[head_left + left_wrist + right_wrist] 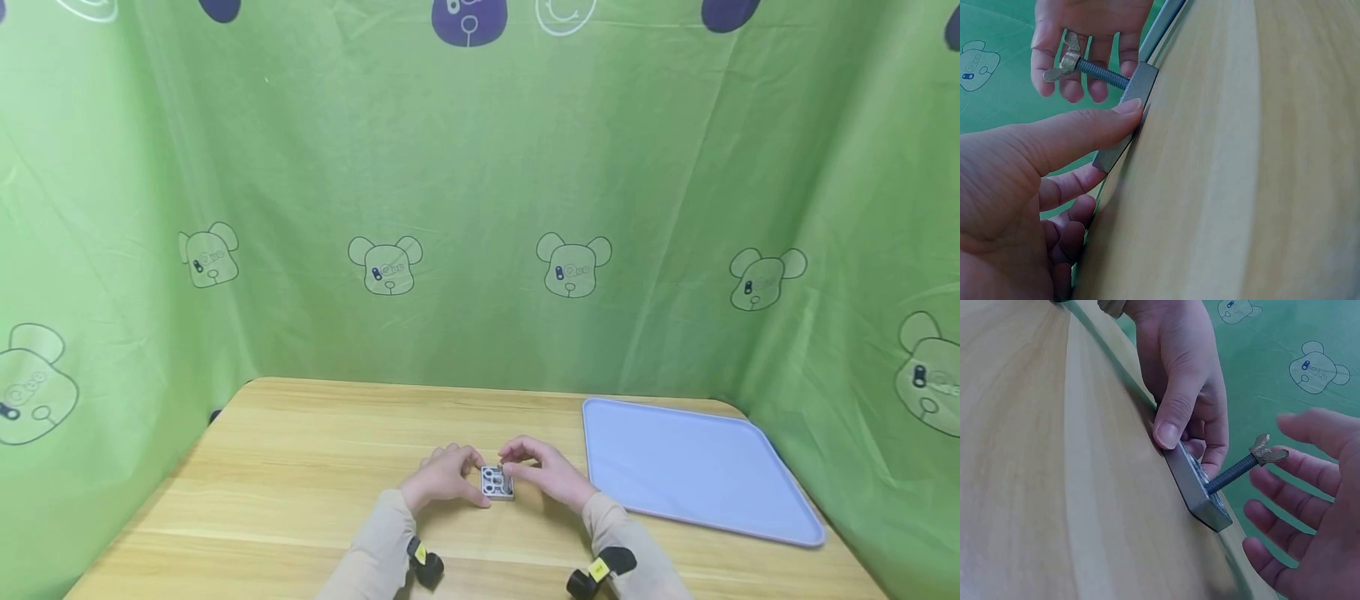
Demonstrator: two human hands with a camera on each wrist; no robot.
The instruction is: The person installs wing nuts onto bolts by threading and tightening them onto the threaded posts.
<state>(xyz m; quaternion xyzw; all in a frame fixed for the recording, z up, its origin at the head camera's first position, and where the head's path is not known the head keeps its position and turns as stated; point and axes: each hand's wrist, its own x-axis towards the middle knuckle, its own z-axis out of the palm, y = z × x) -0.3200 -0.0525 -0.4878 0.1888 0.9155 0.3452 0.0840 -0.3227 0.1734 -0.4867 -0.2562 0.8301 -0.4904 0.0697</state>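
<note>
Nearest the lens: two pale sleeves (371, 554), black wrist cameras (429, 570) strapped on.

Rest by size. Green curtain (480, 150) with cartoon bear heads, wrapping the back and sides. Wood-grain table (300, 450) in front of it. Pale blue tray (690, 467) on the table, right of the hands.

Left hand (446, 477): narrow pinch, thumb on one edge of the block, fingers on the far side. Right hand (553, 477): fingers spread loosely around the winged head, thumb off it (can't tell if a fingertip touches).

Grey block (1186, 481): between the hands, front-centre of the table, face with round holes up. On the tabletop or just above it, can't tell which. Threaded bolt (1232, 475) stands up out of that face, on the right-hand side. Brass-coloured winged head (1267, 454) on its top end.

Handling, my read: looks like metal, so rigid, fairly heavy for its size, hard to damage. Smooth sides could slip under a light pinch; opposite edges are the place to hold, fingers off the holed face. Bolt: take it by the wings (best leverage, thread shouldn't be squeezed).
</note>
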